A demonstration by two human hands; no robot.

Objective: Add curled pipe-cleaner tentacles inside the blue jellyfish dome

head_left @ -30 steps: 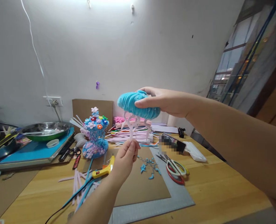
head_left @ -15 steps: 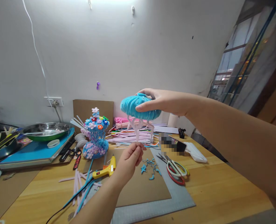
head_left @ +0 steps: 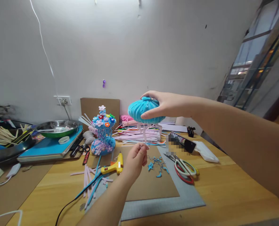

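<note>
My right hand [head_left: 157, 105] grips a round blue dome of fuzzy pipe cleaners [head_left: 139, 110], fingers over the top and thumb along the near side. Pale pink bent strands [head_left: 144, 131] hang beneath the dome. Just under them, my left hand [head_left: 138, 157] is closed in a pinch; what lies between its fingertips is too small to make out. Small blue curled pieces on thin wires [head_left: 157, 164] lie on the cardboard [head_left: 153, 188] beside it. To the left is a yellow glue gun [head_left: 113, 166], with a flower-covered blue pipe-cleaner model [head_left: 103, 130] behind it.
Scissors [head_left: 185, 169] and a phone [head_left: 183, 142] lie at the right. Bundles of pink and white pipe cleaners [head_left: 139, 136] are stacked near the wall. A metal pan [head_left: 57, 128] rests on a blue folder [head_left: 45, 149] at left. The glue gun's black cord [head_left: 70, 202] runs forward.
The view has shifted slightly left, so the table items appear further right. The dome has tilted more level, showing its top knot. Both hands keep their closed poses.
</note>
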